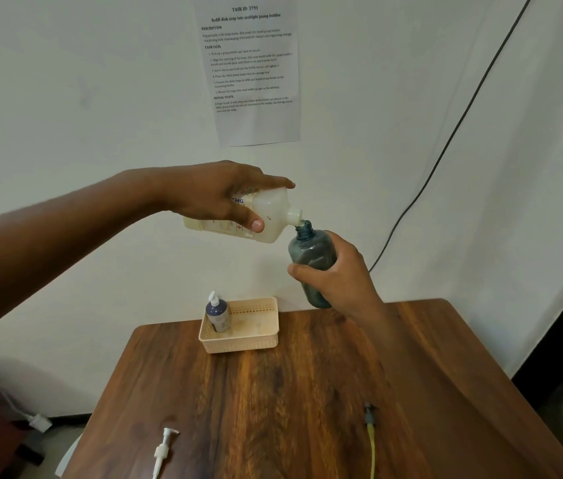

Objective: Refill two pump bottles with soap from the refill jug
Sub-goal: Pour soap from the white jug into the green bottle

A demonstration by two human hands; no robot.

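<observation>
The bench [307, 392] is glossy grained wood. The refill jug [269, 216] is milky translucent plastic, the bottle [311, 254] smoky clear plastic, the basket [238, 344] matt perforated plastic.

Both forearms are bare, no sleeve showing; the left hand [219, 195] and right hand [337, 276] carry no rings, watch or gloves.

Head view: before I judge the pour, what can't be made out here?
- Fill level in the dark bottle: tinted wall, and the right hand wraps its lower half.
- Refill jug label: the left hand fingers cover most of it.
- Soap stream at the mouths: too small to see.
- Loose pump head: its tube is cut off by the bottom edge.
</observation>
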